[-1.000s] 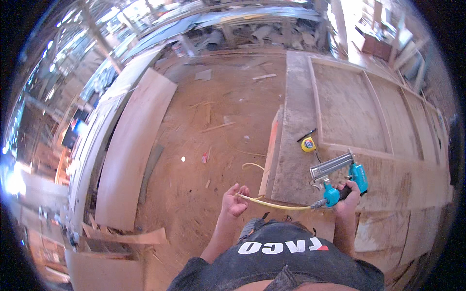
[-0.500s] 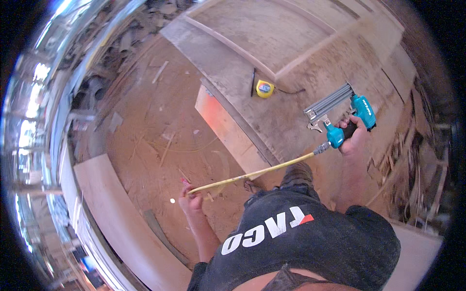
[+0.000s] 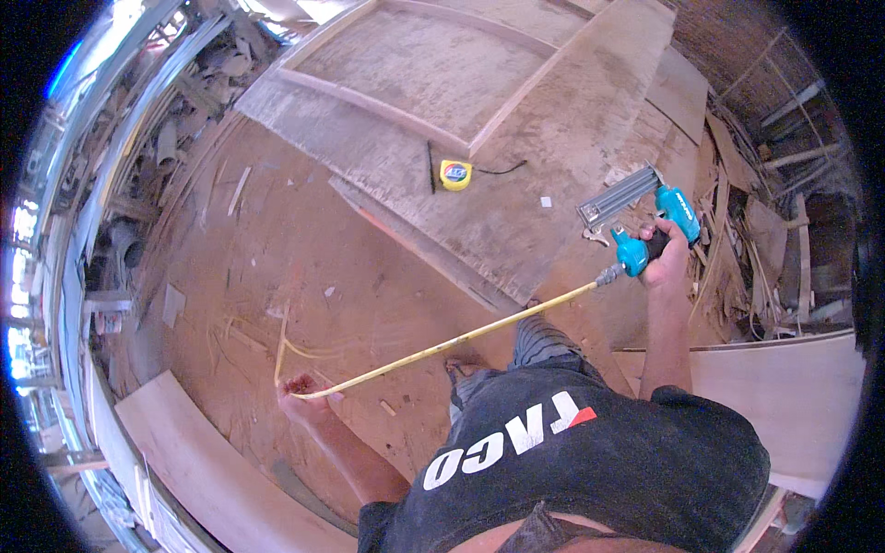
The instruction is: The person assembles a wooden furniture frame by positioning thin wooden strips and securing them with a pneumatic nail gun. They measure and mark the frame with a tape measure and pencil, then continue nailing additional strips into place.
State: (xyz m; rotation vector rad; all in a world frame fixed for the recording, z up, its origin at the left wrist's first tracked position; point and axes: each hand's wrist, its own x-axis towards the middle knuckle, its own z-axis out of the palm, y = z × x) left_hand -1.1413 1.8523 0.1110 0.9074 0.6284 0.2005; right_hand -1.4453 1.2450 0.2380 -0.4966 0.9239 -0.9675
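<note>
Right hand, head view, about 3 o'clock: my fingers are wrapped around the black grip of a teal-and-silver pneumatic nail gun. Whether a finger sits on its trigger, I cannot tell. Its long grey metal magazine slants up toward 1 o'clock.

From the tool's metal fitting, a thin yellow rubbery hose runs nearly straight to my left hand, between 7 and 8 o'clock, fingers closed on it. Past that hand the hose bends sharply toward 12 and loops over the dusty brown floor.

At 12 o'clock, a yellow rounded tape measure lies on a broad brown wooden panel, just beside a slim black stick. Beyond them, a pale rectangular timber frame rests on the panel. Wood scraps lie heaped toward 3.
</note>
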